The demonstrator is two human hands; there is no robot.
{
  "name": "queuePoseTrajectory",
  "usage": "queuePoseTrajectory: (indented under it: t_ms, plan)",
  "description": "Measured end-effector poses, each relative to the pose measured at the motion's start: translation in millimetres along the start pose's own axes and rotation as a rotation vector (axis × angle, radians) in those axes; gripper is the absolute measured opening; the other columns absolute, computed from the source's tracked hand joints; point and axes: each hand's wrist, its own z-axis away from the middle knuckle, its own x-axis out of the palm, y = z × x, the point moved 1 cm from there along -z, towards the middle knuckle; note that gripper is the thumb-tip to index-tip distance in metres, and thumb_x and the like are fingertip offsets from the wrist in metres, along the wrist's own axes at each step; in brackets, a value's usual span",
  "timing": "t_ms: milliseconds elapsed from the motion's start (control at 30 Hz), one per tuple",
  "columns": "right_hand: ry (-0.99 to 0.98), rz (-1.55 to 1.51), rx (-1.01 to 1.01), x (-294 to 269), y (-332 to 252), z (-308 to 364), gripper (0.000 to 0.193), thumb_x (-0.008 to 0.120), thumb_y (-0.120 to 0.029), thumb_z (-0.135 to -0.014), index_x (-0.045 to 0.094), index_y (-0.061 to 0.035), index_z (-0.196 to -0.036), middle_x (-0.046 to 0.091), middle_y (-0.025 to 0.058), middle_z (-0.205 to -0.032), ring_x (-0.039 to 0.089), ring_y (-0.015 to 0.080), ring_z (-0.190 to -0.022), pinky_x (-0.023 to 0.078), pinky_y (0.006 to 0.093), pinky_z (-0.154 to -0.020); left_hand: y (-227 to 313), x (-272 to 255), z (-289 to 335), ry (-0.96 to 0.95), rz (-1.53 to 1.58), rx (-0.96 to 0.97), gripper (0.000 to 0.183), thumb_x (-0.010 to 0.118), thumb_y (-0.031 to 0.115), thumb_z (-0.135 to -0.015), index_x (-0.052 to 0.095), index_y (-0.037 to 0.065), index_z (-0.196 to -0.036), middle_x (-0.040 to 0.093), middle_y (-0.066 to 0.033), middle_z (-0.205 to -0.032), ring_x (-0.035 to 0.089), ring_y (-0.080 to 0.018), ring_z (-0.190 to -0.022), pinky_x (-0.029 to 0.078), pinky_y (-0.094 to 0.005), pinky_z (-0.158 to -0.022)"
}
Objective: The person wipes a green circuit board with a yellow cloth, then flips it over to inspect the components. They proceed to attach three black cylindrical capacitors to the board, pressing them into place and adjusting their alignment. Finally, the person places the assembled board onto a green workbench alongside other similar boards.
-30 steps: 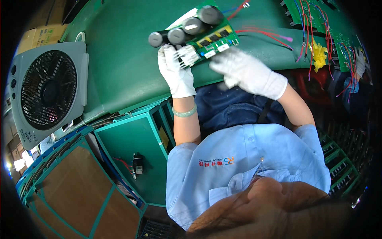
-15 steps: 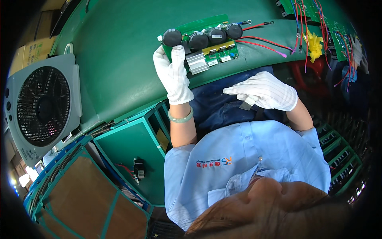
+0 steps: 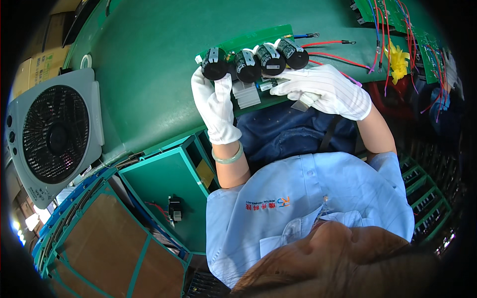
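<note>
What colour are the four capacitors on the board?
Black capacitors, clearest in the head view.

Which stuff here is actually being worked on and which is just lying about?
In hand:
circuit board, held by left hand and right hand
four black capacitors
board's red wires

Lying about:
fan
tape roll
other boards
cardboard box

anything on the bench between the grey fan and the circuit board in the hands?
Head view: nothing but bare green bench top between the fan and the circuit board. The left hand grips the board's near-left end; a tape roll sits off that line, above the fan.
</note>
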Motion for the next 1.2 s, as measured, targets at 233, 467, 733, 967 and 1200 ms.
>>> queuePoseTrajectory:
  t_ms: [233,467,733,967,1200]
  plan:
    - [-0.169,-0.332,0.223,-2,11,-3,0.030,0.061,0.003,-0.078,0.070,-0.0055,-0.106,0.070,0.0117,-0.110,0.066,0.0265,-0.076,0.053,0.0317,-0.072,0,6,7,0.034,0.063,0.001,0.044,0.068,0.014,-0.092,0.045,-0.006,-0.124,0.055,-0.0110,-0.116,0.054,-0.0157,-0.106,0.045,-0.0304,-0.095]
    - [-0.213,0.007,0.075,2,3,11,0.029,0.063,-0.001,-0.076,0.068,-0.0084,-0.104,0.063,-0.0015,-0.130,0.068,0.0223,-0.072,0.054,0.0306,-0.062,0,8,3,0.067,0.104,-0.082,0.039,0.068,0.010,-0.091,0.047,-0.005,-0.121,0.055,-0.0100,-0.114,0.053,-0.0145,-0.104,0.046,-0.0292,-0.092]
    - [-0.028,-0.063,0.062,-6,-3,12,0.039,0.060,-0.002,-0.074,0.068,-0.0074,-0.112,0.068,0.0131,-0.117,0.069,0.0226,-0.071,0.055,0.0304,-0.061,-3,5,-1,0.051,0.071,-0.015,0.038,0.068,0.009,-0.090,0.048,-0.004,-0.120,0.055,-0.0101,-0.114,0.053,-0.0148,-0.104,0.045,-0.0293,-0.093]
    - [-0.012,-0.104,0.120,-12,5,16,0.032,0.062,0.003,-0.076,0.070,-0.0071,-0.106,0.066,0.0093,-0.123,0.071,0.0250,-0.080,0.057,0.0289,-0.066,-4,5,1,0.063,0.090,-0.023,0.038,0.069,0.009,-0.090,0.048,-0.004,-0.119,0.056,-0.0102,-0.114,0.054,-0.0151,-0.104,0.045,-0.0298,-0.093]
    - [-0.092,0.131,-0.035,-2,9,33,0.031,0.064,-0.007,-0.077,0.067,-0.0063,-0.107,0.063,0.0098,-0.129,0.065,0.0212,-0.061,0.042,0.0294,-0.046,-1,7,1,0.057,0.066,-0.036,0.037,0.068,0.008,-0.090,0.049,-0.003,-0.120,0.057,-0.0106,-0.114,0.056,-0.0156,-0.104,0.045,-0.0307,-0.095]
